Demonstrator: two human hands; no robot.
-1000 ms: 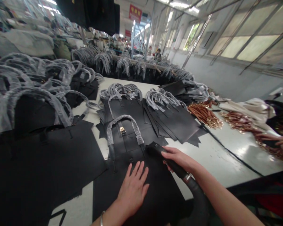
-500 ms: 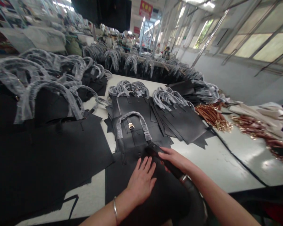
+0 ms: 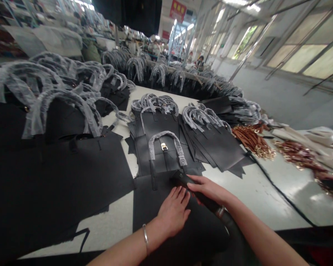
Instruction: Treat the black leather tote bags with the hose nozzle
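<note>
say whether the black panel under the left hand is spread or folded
Spread flat: the black panel lies smooth beneath the left hand, with no fold visible. Its near end is too dark to tell.

Brown straps (image 3: 248,138) with gold-coloured clasps (image 3: 268,153) lie near crumpled pale cloth (image 3: 308,142). A red sign (image 3: 178,10) hangs in the background. Windows (image 3: 323,59) line the wall (image 3: 283,96) on the right.

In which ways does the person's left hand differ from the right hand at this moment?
The left hand rests palm down on the black panel, with fingers extended, while the right hand curls around a black tool. The left hand has a silver bracelet at its wrist; the right hand shows none. Both are bare and close together.
</note>
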